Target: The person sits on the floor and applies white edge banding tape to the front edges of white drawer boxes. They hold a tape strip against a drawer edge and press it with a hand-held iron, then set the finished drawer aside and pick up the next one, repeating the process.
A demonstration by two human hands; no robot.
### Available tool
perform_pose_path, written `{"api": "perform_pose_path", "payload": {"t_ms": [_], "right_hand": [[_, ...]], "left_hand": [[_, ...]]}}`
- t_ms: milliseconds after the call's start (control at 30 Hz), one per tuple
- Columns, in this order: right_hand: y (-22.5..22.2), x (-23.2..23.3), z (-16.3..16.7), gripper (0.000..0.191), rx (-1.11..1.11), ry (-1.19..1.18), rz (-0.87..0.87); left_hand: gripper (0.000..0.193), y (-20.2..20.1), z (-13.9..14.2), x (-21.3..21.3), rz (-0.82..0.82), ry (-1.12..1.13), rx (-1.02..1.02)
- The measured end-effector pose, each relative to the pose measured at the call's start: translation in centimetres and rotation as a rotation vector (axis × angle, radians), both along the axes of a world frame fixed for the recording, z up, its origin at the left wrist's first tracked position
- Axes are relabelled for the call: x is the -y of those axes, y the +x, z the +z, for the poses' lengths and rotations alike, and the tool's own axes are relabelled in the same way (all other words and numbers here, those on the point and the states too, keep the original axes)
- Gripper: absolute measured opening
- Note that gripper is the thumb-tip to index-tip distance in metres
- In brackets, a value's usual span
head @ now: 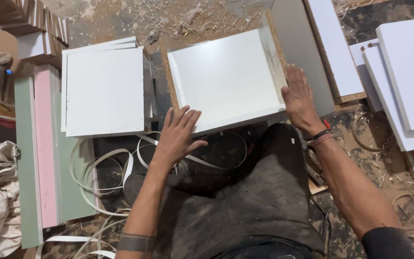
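**Both hands flat on white laminated drawer box**

Dark, dusty trousers [264,192] over bent knees nearest to camera, low in the middle. Just beyond: left hand [178,136], fingers spread and open, palm down on near front corner of shallow white laminated chipboard drawer box [226,76]; nothing clamped. Right hand [299,98], ring on one finger, cords on wrist, also open and flat, pressed against right side wall of same box, near its front corner. Box lying on floor between both hands, open side up, raw chipboard edges visible at left and far right side.

Left of box, close but apart: stack of square white panels [105,91]. Further left: long pink and green boards [44,153]. Loose curls of white edge-banding strip [106,168] below stack, under left forearm. More white panels [408,72] at right edge. Sawdust and shavings on floor [120,19].
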State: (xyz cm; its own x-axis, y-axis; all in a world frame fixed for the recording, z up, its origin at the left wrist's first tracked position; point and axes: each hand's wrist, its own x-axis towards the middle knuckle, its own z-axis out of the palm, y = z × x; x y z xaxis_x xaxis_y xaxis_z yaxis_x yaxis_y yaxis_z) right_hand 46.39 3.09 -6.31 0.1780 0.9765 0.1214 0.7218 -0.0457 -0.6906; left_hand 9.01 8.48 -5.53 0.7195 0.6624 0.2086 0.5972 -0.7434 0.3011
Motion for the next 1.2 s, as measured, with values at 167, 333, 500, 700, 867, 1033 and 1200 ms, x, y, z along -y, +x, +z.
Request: {"api": "perform_pose_path", "payload": {"t_ms": [167,333,500,700,867,1033,1200], "right_hand": [[0.4,1.3,-0.7,0.081,-0.859,-0.14,-0.386],[-3.0,5.5,-4.7,0.072,-0.983,0.124,-0.567],[-6.4,6.7,-4.6,0.073,-0.99,0.122,-0.416],[-6.7,4.8,-0.8,0.071,-0.779,0.186,-0.069],[-8.1,4.5,-1.3,0.069,-0.699,0.129,-0.006],[-8.5,5.6,-3.1,0.081,-0.773,0.028,-0.103],[-9.0,5.5,-4.1,0.076,-0.522,0.123,-0.212]], "left_hand": [[0.057,-1.4,1.3,-2.7,0.011,-0.248,-0.006],[0.051,-1.8,1.0,-6.1,-0.08,0.368,-0.374],[0.027,-1.5,-0.6,-6.7,-0.149,0.447,-0.523],[0.03,1.3,-2.6,-3.1,-0.259,0.441,-0.343],[0.04,5.2,-2.1,-0.8,-0.255,0.36,-0.085],[0.038,8.2,-2.0,2.3,-0.275,0.347,0.015],[0.022,9.2,-2.5,4.5,-0.224,0.392,0.02]]}}
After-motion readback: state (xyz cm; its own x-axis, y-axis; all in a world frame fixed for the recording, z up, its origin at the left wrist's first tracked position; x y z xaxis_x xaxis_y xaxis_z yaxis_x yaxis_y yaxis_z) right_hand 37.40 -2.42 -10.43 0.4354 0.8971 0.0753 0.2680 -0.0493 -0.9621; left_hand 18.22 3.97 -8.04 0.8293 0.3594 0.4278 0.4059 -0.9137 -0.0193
